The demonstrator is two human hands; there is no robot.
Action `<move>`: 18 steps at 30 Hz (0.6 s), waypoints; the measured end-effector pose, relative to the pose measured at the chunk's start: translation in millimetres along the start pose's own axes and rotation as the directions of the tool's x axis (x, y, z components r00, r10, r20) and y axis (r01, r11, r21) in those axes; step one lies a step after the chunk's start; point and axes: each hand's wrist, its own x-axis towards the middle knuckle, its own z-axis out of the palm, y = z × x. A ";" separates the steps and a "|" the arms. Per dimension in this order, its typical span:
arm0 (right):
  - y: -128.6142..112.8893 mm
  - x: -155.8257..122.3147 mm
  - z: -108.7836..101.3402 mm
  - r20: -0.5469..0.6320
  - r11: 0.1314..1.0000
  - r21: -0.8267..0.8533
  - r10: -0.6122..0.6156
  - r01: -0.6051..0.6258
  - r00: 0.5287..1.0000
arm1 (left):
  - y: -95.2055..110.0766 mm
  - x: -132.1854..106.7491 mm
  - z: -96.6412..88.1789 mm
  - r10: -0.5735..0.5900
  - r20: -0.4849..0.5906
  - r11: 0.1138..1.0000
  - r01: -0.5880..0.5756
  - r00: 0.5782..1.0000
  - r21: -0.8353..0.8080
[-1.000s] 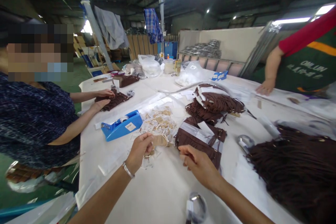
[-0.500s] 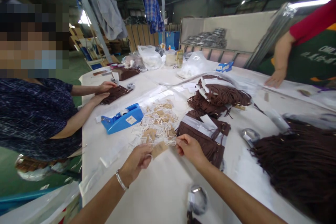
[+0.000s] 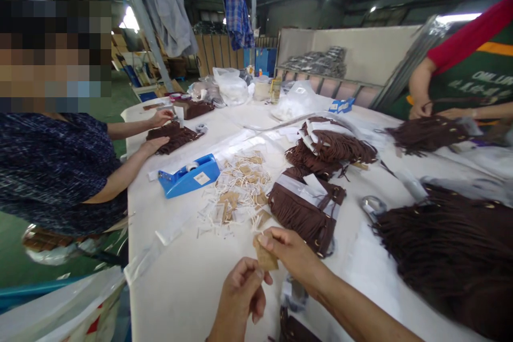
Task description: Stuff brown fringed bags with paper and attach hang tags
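Note:
My left hand (image 3: 240, 294) and my right hand (image 3: 290, 254) meet low in the view and pinch one small brown paper tag (image 3: 265, 258) between their fingertips. The tag hangs above the white table (image 3: 188, 283). Just beyond lies a loose heap of brown tags with white strings (image 3: 236, 195). A folded brown fringed piece with white paper bands (image 3: 304, 208) lies to the right of that heap, close to my right hand.
A blue tape dispenser (image 3: 188, 175) sits left of the tags. More brown fringed bundles (image 3: 332, 144) and a large brown pile (image 3: 452, 246) fill the right side. A person on the left handles a brown piece (image 3: 172, 136); another at the far right holds fringe (image 3: 425, 131).
Both my hands drew back from the tag heap toward me, carrying one tag away. The person at the far right picked up a brown fringed piece.

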 end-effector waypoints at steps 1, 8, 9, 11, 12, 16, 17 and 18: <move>-1.7 -1.7 -3.1 -0.030 1.000 0.015 0.003 -0.002 1.000 | -3.2 -0.2 0.8 -0.004 0.035 0.998 0.002 0.999 0.057; -11.4 -11.6 -45.0 0.171 0.990 -0.020 0.143 -0.142 0.975 | 41.7 17.7 -2.6 0.431 0.055 0.760 -0.395 0.901 0.516; -13.2 -12.2 -47.4 0.184 0.990 -0.034 0.143 -0.139 0.972 | 47.1 27.8 -2.5 0.419 0.170 0.698 -0.436 0.892 0.568; -18.1 -13.6 -49.8 0.193 0.990 -0.045 0.137 -0.131 0.972 | 52.2 51.9 -5.0 0.341 0.339 0.576 -0.480 0.877 0.662; -21.0 -15.0 -51.2 0.191 0.991 -0.052 0.132 -0.124 0.973 | 53.0 64.0 -8.4 0.313 0.365 0.525 -0.481 0.877 0.703; -26.2 -23.1 -68.9 0.147 0.986 -0.128 0.128 -0.109 0.981 | 57.5 95.2 -36.2 0.343 0.306 0.447 -0.440 0.888 0.778; -23.8 -24.8 -76.4 0.121 0.980 -0.163 0.136 -0.116 0.983 | 60.2 97.5 -44.7 0.350 0.290 0.446 -0.430 0.891 0.785; -19.9 -25.9 -84.0 0.086 0.971 -0.200 0.150 -0.130 0.985 | 63.2 98.0 -52.4 0.352 0.274 0.448 -0.418 0.895 0.790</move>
